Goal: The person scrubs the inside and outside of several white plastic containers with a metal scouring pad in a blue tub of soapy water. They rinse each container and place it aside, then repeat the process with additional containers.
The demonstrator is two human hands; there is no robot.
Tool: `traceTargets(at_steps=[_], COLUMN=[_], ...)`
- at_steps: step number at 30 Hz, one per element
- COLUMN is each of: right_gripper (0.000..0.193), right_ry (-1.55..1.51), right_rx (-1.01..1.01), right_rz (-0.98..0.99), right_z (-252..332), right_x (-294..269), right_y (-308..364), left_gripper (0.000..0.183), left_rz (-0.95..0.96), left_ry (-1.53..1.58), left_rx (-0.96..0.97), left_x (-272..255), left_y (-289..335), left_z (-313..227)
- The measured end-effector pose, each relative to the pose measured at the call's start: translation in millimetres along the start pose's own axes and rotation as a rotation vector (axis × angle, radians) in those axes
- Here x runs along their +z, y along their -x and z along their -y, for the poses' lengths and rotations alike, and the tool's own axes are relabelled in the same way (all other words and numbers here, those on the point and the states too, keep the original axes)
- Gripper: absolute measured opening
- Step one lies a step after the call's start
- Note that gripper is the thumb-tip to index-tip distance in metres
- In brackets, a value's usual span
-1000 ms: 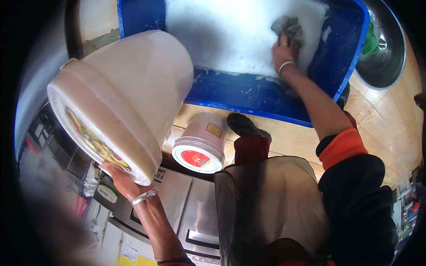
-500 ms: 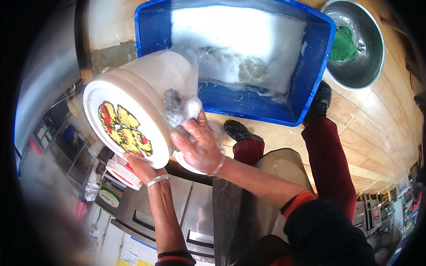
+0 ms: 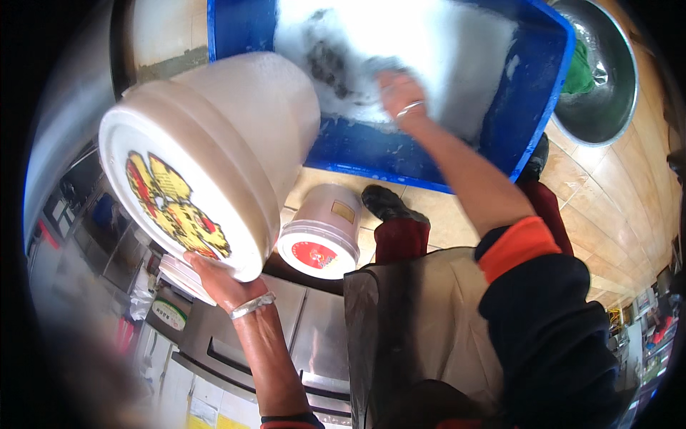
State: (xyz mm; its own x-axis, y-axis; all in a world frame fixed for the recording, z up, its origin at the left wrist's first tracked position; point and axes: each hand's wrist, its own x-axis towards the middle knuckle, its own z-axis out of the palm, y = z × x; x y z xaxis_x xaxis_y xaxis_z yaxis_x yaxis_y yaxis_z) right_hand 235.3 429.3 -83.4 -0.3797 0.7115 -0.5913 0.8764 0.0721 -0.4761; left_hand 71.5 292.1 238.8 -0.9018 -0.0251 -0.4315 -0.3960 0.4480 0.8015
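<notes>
A large white plastic bucket [image 3: 243,107] with a lid lies tilted on its side, its butterfly-printed lid facing me. My left hand [image 3: 220,282] grips the lid's lower edge, and the fingers behind it are hidden. Over the foamy water [image 3: 457,79] in a blue tub [image 3: 400,161] is my right hand [image 3: 401,94], smeared by motion. A grey blur at its fingertips looks like the steel wool scrubber [image 3: 380,66]. The bucket's base end overlaps the tub's left near corner.
A smaller white bucket [image 3: 327,211] with a red-marked lid sits below the tub's near rim. At the right, a metal basin [image 3: 604,107] holds a green cloth [image 3: 580,71]. My shoe [image 3: 384,203] stands on the tiles, close to a steel cabinet [image 3: 314,336].
My right hand has left the large bucket's side and moved up and right over the foam. The large bucket has shifted left in view, and the smaller bucket shows more fully.
</notes>
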Motion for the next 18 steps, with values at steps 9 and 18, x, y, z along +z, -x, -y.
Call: traceTargets(at_steps=[9,18], right_gripper=[0.050,0.056], right_ry=[-0.022,-1.754], right_rx=[0.074,-0.030], right_rz=[0.373,0.169], right_z=[-75.2,120.9], right_x=[56.1,-122.9], right_y=[27.4,173.2], left_gripper=[0.030,0.052], left_rz=[0.008,0.007], left_ry=[0.147,0.442], left_rx=[-0.171,-0.218], left_x=[0.7,22.8], left_y=[27.9,62.0], left_z=[-3.4,10.4])
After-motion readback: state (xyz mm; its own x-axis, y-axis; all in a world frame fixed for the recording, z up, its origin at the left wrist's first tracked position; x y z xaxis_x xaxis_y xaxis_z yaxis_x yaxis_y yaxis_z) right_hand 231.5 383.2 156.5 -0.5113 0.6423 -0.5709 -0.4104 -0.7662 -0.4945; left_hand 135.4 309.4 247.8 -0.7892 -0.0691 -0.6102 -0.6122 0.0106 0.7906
